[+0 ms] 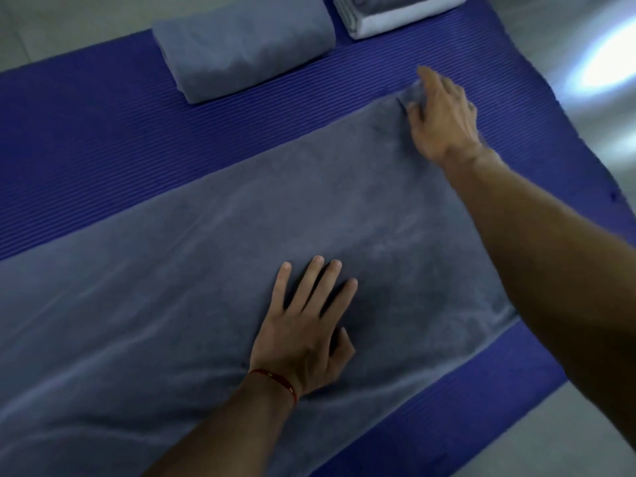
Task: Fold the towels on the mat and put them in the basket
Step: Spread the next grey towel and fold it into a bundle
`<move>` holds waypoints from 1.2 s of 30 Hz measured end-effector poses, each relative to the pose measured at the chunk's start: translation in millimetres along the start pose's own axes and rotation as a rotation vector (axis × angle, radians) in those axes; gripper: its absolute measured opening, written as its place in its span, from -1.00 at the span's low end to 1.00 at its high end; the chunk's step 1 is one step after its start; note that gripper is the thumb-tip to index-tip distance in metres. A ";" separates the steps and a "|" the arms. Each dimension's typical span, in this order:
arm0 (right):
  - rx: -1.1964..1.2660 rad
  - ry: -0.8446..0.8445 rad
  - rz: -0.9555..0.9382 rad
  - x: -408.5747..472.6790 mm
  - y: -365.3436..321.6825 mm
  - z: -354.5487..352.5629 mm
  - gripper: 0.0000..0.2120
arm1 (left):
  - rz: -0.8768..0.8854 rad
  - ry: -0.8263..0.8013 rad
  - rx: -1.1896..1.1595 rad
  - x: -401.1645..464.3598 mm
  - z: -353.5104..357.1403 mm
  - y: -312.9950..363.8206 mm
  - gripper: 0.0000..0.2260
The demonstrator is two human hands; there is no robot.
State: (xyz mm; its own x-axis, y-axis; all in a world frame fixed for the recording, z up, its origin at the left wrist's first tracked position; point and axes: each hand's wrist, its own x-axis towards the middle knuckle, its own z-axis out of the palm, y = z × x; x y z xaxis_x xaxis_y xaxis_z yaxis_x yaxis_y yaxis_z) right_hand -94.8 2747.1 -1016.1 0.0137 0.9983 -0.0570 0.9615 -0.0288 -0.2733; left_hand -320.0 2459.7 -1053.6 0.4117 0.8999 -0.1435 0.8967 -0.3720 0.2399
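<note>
A large grey-blue terry towel lies spread on the ribbed blue mat. The left hand presses flat on its middle, fingers straight; the right hand pinches its far right corner.

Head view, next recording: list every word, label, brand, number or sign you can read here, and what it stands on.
None can be read.
Spread grey towel: plain, no tag showing.
Folded grey towel: plain.
Stack of folded towels at the top edge: no print showing.
Blue ribbed mat: no logo showing.
Red cord on the wrist of the left hand: no lettering visible.
</note>
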 end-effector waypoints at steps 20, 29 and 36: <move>-0.059 -0.052 0.456 -330.2 -36.3 80.7 -0.32 | 0.088 -0.033 -0.150 1.1 6.0 -15.0 -0.30; -0.004 -0.123 0.099 -435.5 -121.5 108.0 -0.29 | -0.247 0.105 -0.039 -260.1 23.2 -111.8 -0.48; -0.076 -0.301 -0.521 -479.2 -271.7 147.8 -0.37 | -0.676 0.162 -0.040 -388.6 18.8 -187.5 -0.48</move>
State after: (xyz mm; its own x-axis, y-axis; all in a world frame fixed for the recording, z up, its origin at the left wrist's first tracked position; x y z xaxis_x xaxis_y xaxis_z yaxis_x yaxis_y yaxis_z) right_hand -403.2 2269.0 -1056.5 -0.5315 0.8215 -0.2066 0.8381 0.4745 -0.2692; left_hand -645.0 2175.5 -1060.9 -0.2670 0.9549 -0.1297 0.9399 0.2878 0.1838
